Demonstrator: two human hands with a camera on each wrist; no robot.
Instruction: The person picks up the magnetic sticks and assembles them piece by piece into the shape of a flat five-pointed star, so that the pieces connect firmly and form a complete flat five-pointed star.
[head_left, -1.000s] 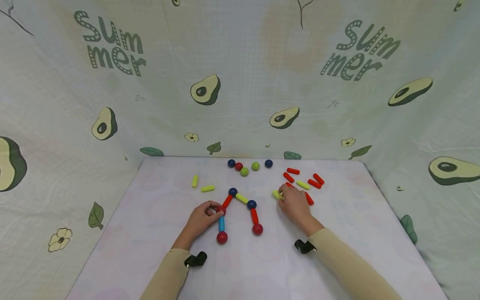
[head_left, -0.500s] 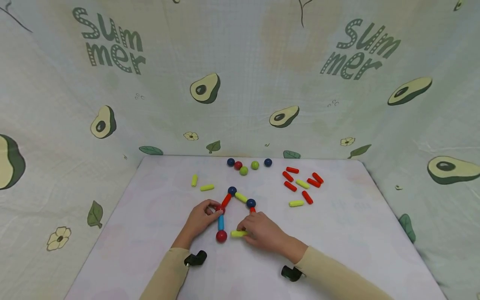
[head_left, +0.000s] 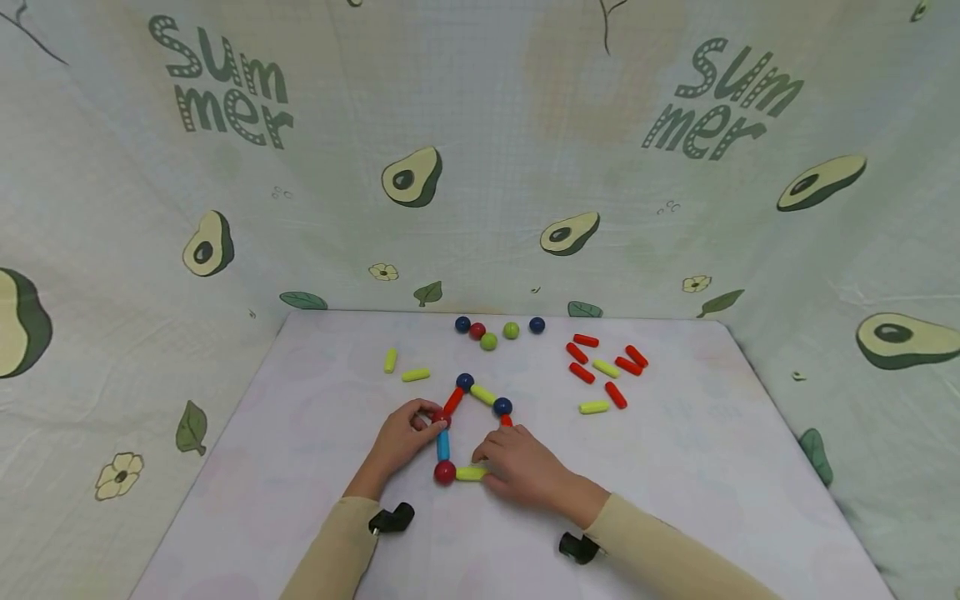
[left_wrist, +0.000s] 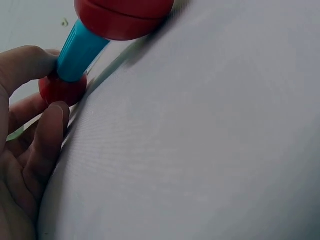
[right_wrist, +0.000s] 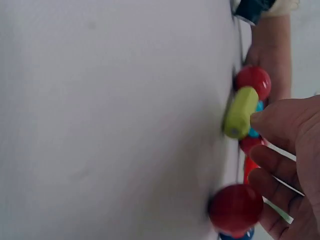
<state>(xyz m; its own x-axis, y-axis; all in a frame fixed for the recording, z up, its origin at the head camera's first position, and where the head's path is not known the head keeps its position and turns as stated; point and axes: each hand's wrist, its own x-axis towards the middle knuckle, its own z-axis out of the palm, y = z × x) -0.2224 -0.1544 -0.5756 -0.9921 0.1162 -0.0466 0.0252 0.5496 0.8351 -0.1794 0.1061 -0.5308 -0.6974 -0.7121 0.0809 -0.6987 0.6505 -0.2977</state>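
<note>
My left hand [head_left: 405, 437] pinches a red ball [left_wrist: 62, 95] at the left corner of a ball-and-rod chain lying on the table. A light blue rod [head_left: 443, 446] runs from there to a lower red ball [head_left: 445, 472]. Against that ball lies the end of a yellow-green rod [head_left: 470, 474], its other end held by my right hand [head_left: 528, 468]. Another red ball [right_wrist: 235, 207], hidden by the right hand in the head view, shows near its fingers. Two dark blue balls [head_left: 465, 382] form the upper corners, joined by a yellow-green rod [head_left: 483, 395]; red rods [head_left: 453, 401] make the sides.
Several loose red rods [head_left: 581, 372] and two yellow-green ones [head_left: 594, 407] lie at the right. Dark blue, red and green balls [head_left: 511, 331] sit along the back of the table [head_left: 697, 467]. Two yellow-green rods [head_left: 416, 375] lie at the back left. Printed cloth [head_left: 480, 167] hangs behind.
My right hand has brought a yellow-green rod from the right pile to the chain's front, and its end now meets the lower red ball. The left hand has stayed in place.
</note>
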